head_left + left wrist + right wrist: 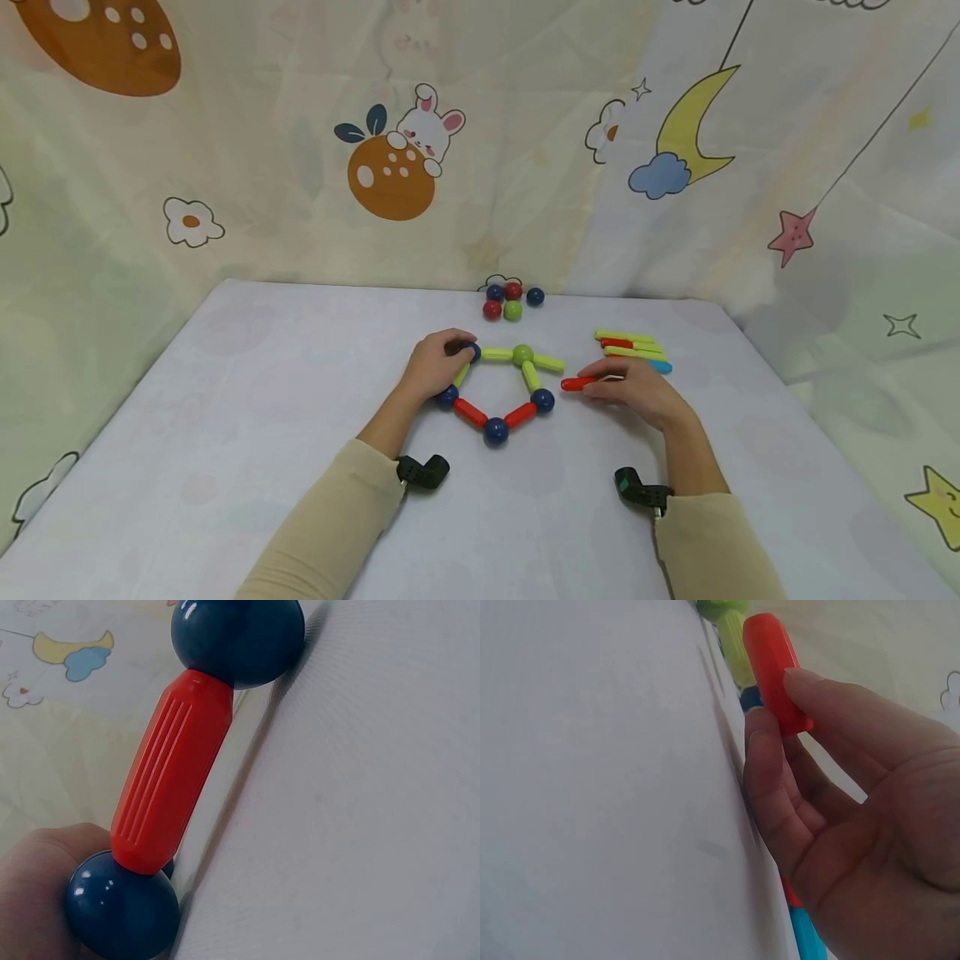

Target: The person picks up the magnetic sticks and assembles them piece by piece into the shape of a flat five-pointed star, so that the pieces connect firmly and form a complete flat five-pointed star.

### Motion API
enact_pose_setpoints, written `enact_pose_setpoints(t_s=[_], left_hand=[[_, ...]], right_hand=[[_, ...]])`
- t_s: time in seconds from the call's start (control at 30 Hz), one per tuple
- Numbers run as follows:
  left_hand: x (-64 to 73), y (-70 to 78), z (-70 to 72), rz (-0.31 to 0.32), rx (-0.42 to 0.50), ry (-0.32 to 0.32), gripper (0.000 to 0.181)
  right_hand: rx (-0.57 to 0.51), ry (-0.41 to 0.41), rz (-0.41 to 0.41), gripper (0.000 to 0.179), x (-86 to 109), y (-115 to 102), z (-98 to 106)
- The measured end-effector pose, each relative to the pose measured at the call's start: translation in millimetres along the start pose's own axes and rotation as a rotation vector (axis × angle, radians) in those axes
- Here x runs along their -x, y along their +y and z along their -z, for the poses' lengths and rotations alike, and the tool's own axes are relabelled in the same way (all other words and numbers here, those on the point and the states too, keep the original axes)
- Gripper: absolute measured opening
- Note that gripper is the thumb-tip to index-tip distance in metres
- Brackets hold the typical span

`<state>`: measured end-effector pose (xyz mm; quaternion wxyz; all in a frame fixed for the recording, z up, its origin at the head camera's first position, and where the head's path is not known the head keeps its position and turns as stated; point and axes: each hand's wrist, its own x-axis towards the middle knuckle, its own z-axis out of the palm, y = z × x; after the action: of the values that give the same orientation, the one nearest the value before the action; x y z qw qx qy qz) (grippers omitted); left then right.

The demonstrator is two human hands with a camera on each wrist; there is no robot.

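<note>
Balls and short rods form a closed ring on the table. My left hand [437, 364] grips its far-left blue ball [474, 352], partly hidden by the fingers. The near-left blue ball [124, 906] lies beside that hand, joined by a red rod [174, 772] to the front blue ball [496, 431]. Another red rod [521, 415] runs to the right blue ball [543, 401]. From the green ball [522, 355], a loose-ended green rod [549, 363] points right. My right hand [633, 392] pinches a separate red rod [774, 671] between thumb and fingers, just right of the ring.
Several spare rods [633, 353], green, red and blue, lie behind the right hand. Toward the far edge sit loose balls, among them a red ball [492, 310] and a green ball [513, 310]. A patterned cloth [525, 208] hangs behind the white table [225, 400].
</note>
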<state>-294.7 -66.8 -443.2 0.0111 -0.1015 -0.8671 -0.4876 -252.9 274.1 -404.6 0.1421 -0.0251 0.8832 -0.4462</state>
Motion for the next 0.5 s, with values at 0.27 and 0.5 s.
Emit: enact_pose_setpoints(t_s=[0.27, 0.5], left_hand=[[-1.2, -1.0, -0.7, -0.008, -0.005, 0.002, 0.029], [-0.7, 0.1, 0.0, 0.004, -0.005, -0.001, 0.029]], right_hand=[[-0.034, -0.066, 0.03, 0.036, -3.3, -2.1, -4.4], [-0.084, -0.065, 0.002, 0.037, -6.3, -1.9, -7.6]])
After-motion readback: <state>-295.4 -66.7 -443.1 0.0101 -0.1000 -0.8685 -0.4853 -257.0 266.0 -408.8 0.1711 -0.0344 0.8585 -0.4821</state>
